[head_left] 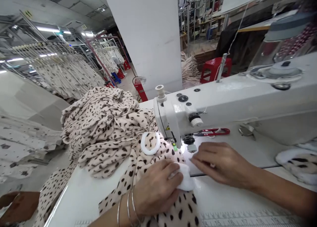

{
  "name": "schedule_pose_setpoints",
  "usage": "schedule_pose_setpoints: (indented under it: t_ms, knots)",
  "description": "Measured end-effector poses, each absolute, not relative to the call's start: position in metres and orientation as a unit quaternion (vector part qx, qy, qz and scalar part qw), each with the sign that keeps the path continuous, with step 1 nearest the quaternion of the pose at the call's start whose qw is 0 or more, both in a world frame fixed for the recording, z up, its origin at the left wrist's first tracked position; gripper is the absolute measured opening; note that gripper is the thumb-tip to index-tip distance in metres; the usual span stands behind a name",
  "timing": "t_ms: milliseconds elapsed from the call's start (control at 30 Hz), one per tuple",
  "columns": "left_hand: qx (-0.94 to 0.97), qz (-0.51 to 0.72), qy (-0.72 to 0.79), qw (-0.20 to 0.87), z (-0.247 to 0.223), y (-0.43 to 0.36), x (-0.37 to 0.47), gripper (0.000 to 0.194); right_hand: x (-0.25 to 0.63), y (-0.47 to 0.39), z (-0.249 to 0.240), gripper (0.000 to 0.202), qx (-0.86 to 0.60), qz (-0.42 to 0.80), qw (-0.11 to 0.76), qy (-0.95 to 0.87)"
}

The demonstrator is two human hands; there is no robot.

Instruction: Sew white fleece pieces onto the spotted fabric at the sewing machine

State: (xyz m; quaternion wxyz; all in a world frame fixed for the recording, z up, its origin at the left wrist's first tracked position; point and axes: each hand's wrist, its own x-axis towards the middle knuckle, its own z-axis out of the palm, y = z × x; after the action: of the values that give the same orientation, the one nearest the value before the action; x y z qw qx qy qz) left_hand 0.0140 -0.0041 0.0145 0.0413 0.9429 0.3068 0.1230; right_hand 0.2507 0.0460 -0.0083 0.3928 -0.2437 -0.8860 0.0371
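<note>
My left hand (159,185), with bangles at the wrist, lies on pale pink fleece fabric (126,184) with dark spots. Its curled fingers press and grip a small white fluffy piece (187,179) on top of the fleece. To the right of the needle area, my right hand (220,162) is closed, fingertips pinched together close to the presser foot; whether they hold anything is hidden. A white sewing machine (173,121) stands over the fabric's edge, its lamp lit. A round spotted patch with a white rim (144,149) lies on the fleece left of the needle.
A big heap of spotted fleece (99,128) covers the table's left side. Red thread snips (215,132) lie behind the right hand. More white-rimmed spotted pieces (300,164) sit at the right. A ruler strip (245,220) runs along the front edge. Behind stands a white pillar (151,38).
</note>
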Motion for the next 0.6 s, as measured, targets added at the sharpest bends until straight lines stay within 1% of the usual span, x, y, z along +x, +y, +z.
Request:
schedule_pose_setpoints:
  t_ms: [67,133,167,267,333,433,533,600]
  knots:
    - [0.923,0.198,0.326,0.046,0.004,0.0,0.009,0.026,0.25,0.037,-0.017,0.021,-0.191,-0.012,0.374,-0.907]
    - [0.907,0.234,0.343,0.067,-0.001,0.005,0.003,0.025,0.247,0.023,-0.026,0.011,-0.163,-0.043,0.353,-0.92]
    - [0.906,0.232,0.346,0.081,-0.001,0.007,0.0,0.023,0.246,0.017,-0.029,0.009,-0.161,-0.041,0.335,-0.927]
    - [0.913,0.183,0.347,0.109,0.002,0.009,-0.003,0.019,0.243,0.0,-0.037,0.021,-0.171,0.005,0.264,-0.949]
    - [0.915,0.146,0.357,0.115,0.004,0.007,-0.002,0.02,0.242,-0.004,-0.039,0.022,-0.179,0.035,0.239,-0.954]
    - [0.914,0.122,0.369,0.116,0.002,0.005,-0.001,0.027,0.243,-0.005,-0.038,0.017,-0.187,0.08,0.222,-0.954]
    - [0.898,0.144,0.401,0.108,0.002,0.006,-0.003,0.038,0.243,-0.004,-0.035,0.01,-0.189,0.121,0.203,-0.953]
    - [0.896,0.135,0.407,0.114,0.004,0.008,-0.004,0.043,0.243,-0.003,-0.034,0.01,-0.19,0.134,0.191,-0.954]
